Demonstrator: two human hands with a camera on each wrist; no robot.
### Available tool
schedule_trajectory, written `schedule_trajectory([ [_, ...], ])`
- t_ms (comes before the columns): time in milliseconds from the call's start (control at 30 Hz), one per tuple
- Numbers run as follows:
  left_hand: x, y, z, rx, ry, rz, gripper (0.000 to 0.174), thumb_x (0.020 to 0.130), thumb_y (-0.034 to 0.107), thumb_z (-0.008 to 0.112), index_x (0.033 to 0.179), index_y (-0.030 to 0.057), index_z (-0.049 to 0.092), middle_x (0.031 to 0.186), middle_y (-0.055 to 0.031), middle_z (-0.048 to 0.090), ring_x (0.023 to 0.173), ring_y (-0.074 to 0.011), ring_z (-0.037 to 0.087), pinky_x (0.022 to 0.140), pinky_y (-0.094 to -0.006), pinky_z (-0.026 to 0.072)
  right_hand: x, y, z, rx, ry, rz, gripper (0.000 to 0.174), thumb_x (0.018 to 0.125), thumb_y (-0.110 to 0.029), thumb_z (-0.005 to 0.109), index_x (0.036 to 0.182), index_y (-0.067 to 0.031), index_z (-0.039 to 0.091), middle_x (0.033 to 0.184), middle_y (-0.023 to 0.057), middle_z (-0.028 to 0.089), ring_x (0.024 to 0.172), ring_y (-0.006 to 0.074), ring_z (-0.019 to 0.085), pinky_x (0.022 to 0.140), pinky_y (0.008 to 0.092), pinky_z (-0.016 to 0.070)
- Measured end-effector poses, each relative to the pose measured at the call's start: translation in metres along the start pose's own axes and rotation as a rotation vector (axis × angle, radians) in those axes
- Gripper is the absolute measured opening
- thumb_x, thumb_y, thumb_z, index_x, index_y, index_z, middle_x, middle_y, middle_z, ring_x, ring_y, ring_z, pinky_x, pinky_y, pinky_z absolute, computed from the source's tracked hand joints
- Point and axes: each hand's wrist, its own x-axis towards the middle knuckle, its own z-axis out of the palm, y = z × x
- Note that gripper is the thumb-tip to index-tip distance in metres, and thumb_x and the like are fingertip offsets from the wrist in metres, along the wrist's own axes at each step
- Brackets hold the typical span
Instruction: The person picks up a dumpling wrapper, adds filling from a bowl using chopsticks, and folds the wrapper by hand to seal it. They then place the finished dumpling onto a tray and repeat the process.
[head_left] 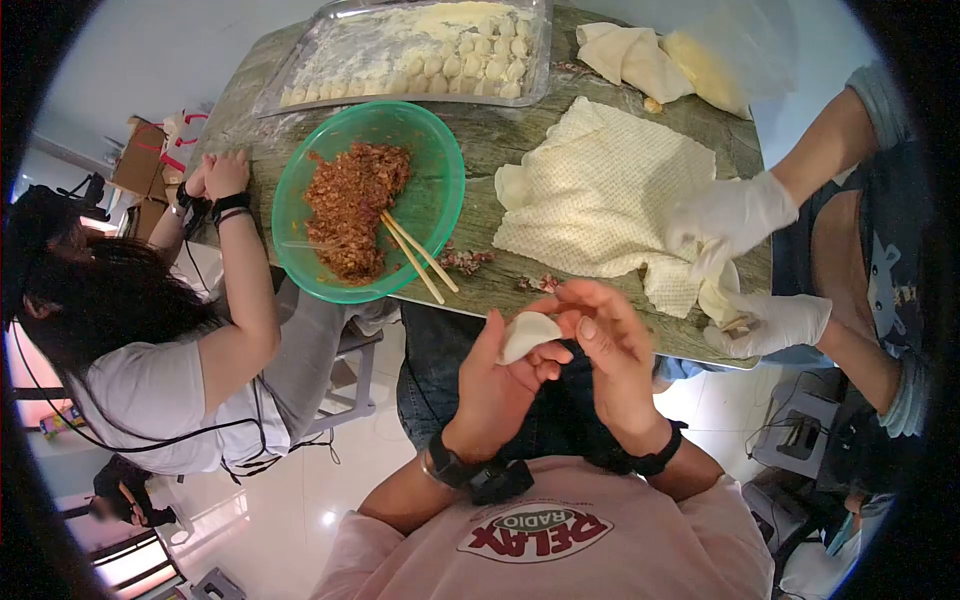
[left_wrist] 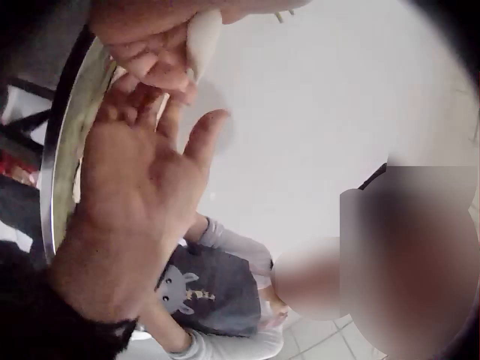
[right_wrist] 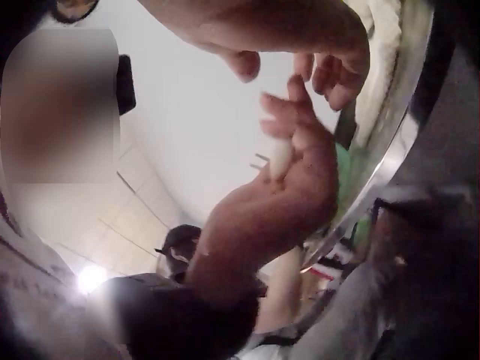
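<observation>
A white, half-moon dumpling (head_left: 529,337) lies in my left hand (head_left: 492,392), held between the thumb and the curled fingers. My right hand (head_left: 624,372) faces it from the right, its fingertips close to the dumpling's edge and its palm holding nothing. In the left wrist view the right hand (left_wrist: 135,184) shows its palm, fingers extended and thumb apart. The right wrist view has the dumpling (right_wrist: 280,157) between the left thumb side and fingers. Both hands are above my lap, just off the table edge.
A green bowl (head_left: 452,190) of meat filling with chopsticks (head_left: 415,255) stands ahead left. Behind it is a metal tray (head_left: 400,97) with flour and dumplings. A cream cloth (head_left: 610,190) lies right, where a person's gloved hands (head_left: 735,215) work dough. Another person sits left.
</observation>
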Motion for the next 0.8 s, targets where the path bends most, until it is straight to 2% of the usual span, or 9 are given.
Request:
schedule_trajectory([
  [33,0.001,-0.004,-0.001,0.000,-0.001,0.000,0.050,0.098,0.039,0.029,0.118,-0.0027,0.048,0.097,-0.0152,0.064,0.077,-0.0203,0.063,0.065,-0.0260,0.0471,0.000,-0.003,0.006,0.271,0.000,0.140,0.033,0.087,-0.021,0.059,0.112,0.0013,0.054,0.082,0.0027,0.057,0.056,0.0047,0.046,0.047,0.0173,0.0359],
  [100,0.003,-0.014,-0.002,0.072,-0.072,-0.031,0.049,0.098,0.042,0.026,0.111,0.0025,0.051,0.083,-0.0117,0.062,0.071,-0.0202,0.060,0.065,-0.0296,0.0463,0.002,0.001,0.000,0.314,-0.062,0.284,0.036,0.088,-0.026,0.057,0.111,0.0021,0.055,0.083,0.0030,0.058,0.052,0.0035,0.042,0.045,0.0169,0.0330],
  [167,0.003,-0.018,0.004,0.054,-0.041,0.013,0.044,0.098,0.039,0.026,0.106,0.0026,0.051,0.081,-0.0126,0.062,0.067,-0.0211,0.061,0.060,-0.0291,0.0479,0.004,0.002,-0.003,0.356,-0.126,0.429,0.039,0.088,-0.030,0.055,0.109,0.0028,0.056,0.083,0.0033,0.060,0.048,0.0023,0.038,0.043,0.0165,0.0300],
  [233,0.002,-0.017,0.009,0.128,0.008,0.048,0.040,0.098,0.035,0.029,0.104,0.0018,0.050,0.080,-0.0130,0.062,0.064,-0.0217,0.062,0.054,-0.0279,0.0490,0.007,0.002,-0.004,0.249,-0.221,0.450,0.051,0.091,-0.042,0.043,0.109,0.0051,0.054,0.102,0.0233,0.061,0.066,0.0132,0.056,0.047,0.0189,0.0391],
  [267,0.002,-0.017,0.009,0.126,0.011,0.050,0.040,0.098,0.035,0.029,0.104,0.0018,0.050,0.080,-0.0130,0.062,0.064,-0.0217,0.062,0.054,-0.0279,0.0490,0.007,0.000,-0.002,0.249,-0.223,0.453,0.051,0.091,-0.042,0.043,0.109,0.0051,0.054,0.102,0.0233,0.061,0.066,0.0132,0.056,0.047,0.0189,0.0391],
  [333,0.001,-0.018,0.007,0.178,0.007,0.075,0.035,0.098,0.031,0.033,0.102,0.0006,0.050,0.081,-0.0132,0.061,0.064,-0.0222,0.063,0.052,-0.0267,0.0500,0.007,-0.006,0.002,0.334,-0.127,0.573,0.039,0.088,-0.033,0.052,0.099,0.0029,0.062,0.085,0.0079,0.066,0.041,0.0010,0.035,0.037,0.0174,0.0257],
  [467,-0.002,-0.019,0.007,0.287,0.033,0.103,0.032,0.097,0.028,0.034,0.103,-0.0004,0.050,0.083,-0.0132,0.061,0.063,-0.0210,0.062,0.052,-0.0261,0.0493,0.005,0.007,-0.003,0.198,-0.161,0.472,0.035,0.087,-0.029,0.053,0.093,0.0036,0.064,0.081,0.0094,0.067,0.038,0.0019,0.036,0.034,0.0174,0.0255],
  [633,-0.005,-0.027,0.025,0.504,0.277,0.284,0.034,0.096,0.025,0.036,0.093,-0.0020,0.056,0.076,-0.0116,0.062,0.056,-0.0162,0.059,0.049,-0.0235,0.0453,-0.005,0.011,0.003,0.087,-0.047,0.285,0.028,0.086,-0.023,0.055,0.093,0.0023,0.065,0.083,0.0103,0.068,0.041,0.0019,0.042,0.035,0.0152,0.0296],
  [800,-0.009,-0.030,0.021,0.590,0.251,0.292,0.036,0.095,0.025,0.038,0.087,-0.0034,0.058,0.074,-0.0120,0.064,0.060,-0.0168,0.062,0.050,-0.0250,0.0468,-0.012,0.013,0.004,0.040,-0.045,0.186,0.023,0.087,-0.018,0.054,0.092,0.0015,0.064,0.085,0.0097,0.068,0.047,0.0017,0.046,0.038,0.0158,0.0318],
])
